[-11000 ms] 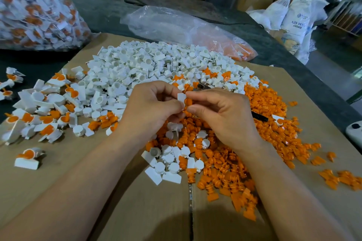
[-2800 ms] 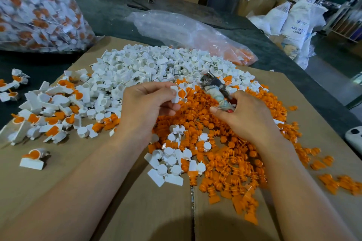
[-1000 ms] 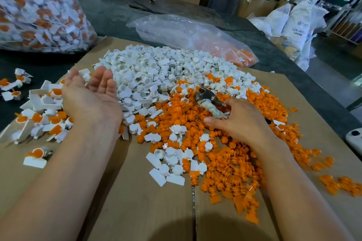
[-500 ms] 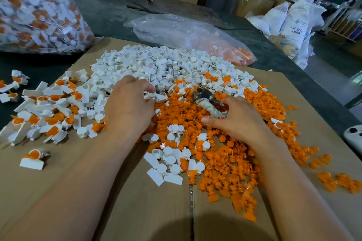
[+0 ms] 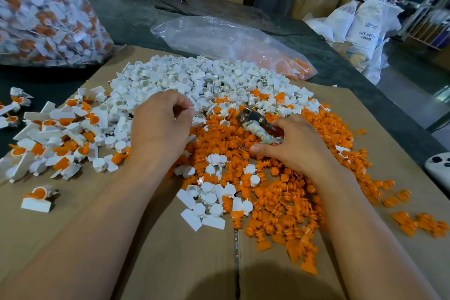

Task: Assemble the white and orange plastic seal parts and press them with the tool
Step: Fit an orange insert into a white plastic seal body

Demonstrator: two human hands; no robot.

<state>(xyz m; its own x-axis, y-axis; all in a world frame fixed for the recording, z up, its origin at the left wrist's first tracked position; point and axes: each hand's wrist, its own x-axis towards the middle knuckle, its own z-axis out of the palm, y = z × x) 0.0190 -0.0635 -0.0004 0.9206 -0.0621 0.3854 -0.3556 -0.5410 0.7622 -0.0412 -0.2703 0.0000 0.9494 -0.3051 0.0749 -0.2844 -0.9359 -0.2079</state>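
Head view: on a sheet of cardboard [image 5: 170, 263] lie a heap of white parts [image 5: 194, 78] at the far side and a spread of orange parts [image 5: 280, 202] nearer and to the right, the two mixing where they meet. The left hand [image 5: 160, 126] is at the near edge of the white heap, fingers curled, apparently pinching one white part [image 5: 192, 109] at its fingertips. Well apart from it, the right hand [image 5: 294, 148] lies on the orange spread with thumb and fingers closed round the wrapped handle of the tool [image 5: 255, 122], whose metal head points away over the pile. Assembled seals [image 5: 60, 134] lie loose to the left, and a full bag of seals [image 5: 36, 7] stands behind them on the dark table [image 5: 136, 14]; a clear plastic bag [image 5: 219, 39] lies beyond the heap.

The pieces look tiny, light and stiff, with smooth faces likely to slip. I would pinch a white part by its flat tab, leaving the cup free, and an orange part by its wider end. The tool looks heavier and is best taken by its wrapping.
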